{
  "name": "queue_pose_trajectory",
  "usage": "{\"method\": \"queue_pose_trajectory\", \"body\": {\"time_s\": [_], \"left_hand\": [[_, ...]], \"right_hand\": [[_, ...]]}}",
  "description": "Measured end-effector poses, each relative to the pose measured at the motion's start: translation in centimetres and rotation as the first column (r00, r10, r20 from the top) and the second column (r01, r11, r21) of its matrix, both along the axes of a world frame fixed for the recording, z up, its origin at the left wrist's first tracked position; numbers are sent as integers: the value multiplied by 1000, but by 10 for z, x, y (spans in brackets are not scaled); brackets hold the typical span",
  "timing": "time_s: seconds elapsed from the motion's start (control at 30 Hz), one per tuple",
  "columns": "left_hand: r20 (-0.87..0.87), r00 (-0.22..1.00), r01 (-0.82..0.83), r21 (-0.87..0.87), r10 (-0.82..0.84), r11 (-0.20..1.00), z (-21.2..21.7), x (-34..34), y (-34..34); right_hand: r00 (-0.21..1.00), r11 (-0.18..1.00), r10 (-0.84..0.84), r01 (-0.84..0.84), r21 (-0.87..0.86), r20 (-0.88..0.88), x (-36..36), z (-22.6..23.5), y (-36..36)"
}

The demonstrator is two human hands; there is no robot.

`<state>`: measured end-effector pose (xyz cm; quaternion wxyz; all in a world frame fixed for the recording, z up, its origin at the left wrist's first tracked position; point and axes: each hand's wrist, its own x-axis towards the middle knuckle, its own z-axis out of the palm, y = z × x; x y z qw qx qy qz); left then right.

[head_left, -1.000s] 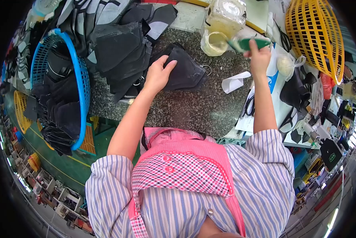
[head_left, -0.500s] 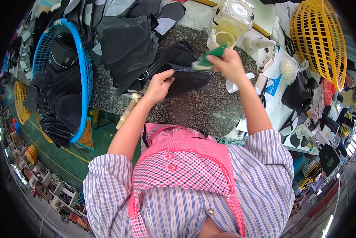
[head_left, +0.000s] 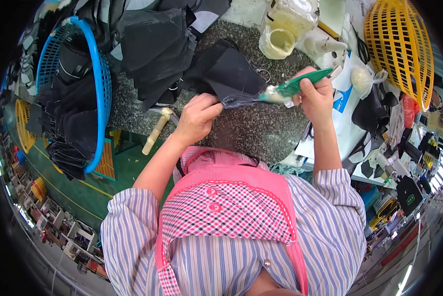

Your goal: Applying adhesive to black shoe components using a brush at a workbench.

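Note:
My left hand (head_left: pixel 199 117) is closed, its fingertips pinching the near left corner of a black sheet piece (head_left: pixel 238 79) on the speckled stone slab. A wet-looking, shiny strip runs along that piece's near edge. My right hand (head_left: pixel 316 98) grips a green-handled brush (head_left: pixel 300 86) whose pale, caked tip is at the right end of the strip. Under and beyond the sheet lie more dark pieces, partly hidden. A metal ring (head_left: pixel 264 75) shows at their right. Left of my left hand rests a wooden-handled tool (head_left: pixel 157 132), its head caked with pale residue.
A pale, glue-crusted pot (head_left: pixel 280 43) stands beyond the brush. Black pieces (head_left: pixel 155 52) are stacked at the far left. A blue basket (head_left: pixel 101 98) filled with black pieces stands left, a yellow basket (head_left: pixel 399 49) far right. White papers and a clear bag (head_left: pixel 362 81) lie at right.
The brush has moved right and nearer to me, its handle now pointing right. My left hand has come slightly nearer, and the black sheet's raised edge is now lowered toward me.

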<state>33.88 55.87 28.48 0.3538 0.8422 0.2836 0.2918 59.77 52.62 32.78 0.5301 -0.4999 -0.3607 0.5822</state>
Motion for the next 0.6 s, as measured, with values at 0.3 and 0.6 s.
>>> {"method": "queue_pose_trajectory", "body": {"time_s": [0.3, 0.6], "left_hand": [[236, 971, -26, -65, 41, 998, 17, -10, 6], [186, 983, -13, 37, 6, 999, 45, -11, 17]], "right_hand": [[880, 864, 475, -467, 190, 0, -3, 4, 45], [827, 741, 559, -461, 488, -67, -33, 31, 74]]}}
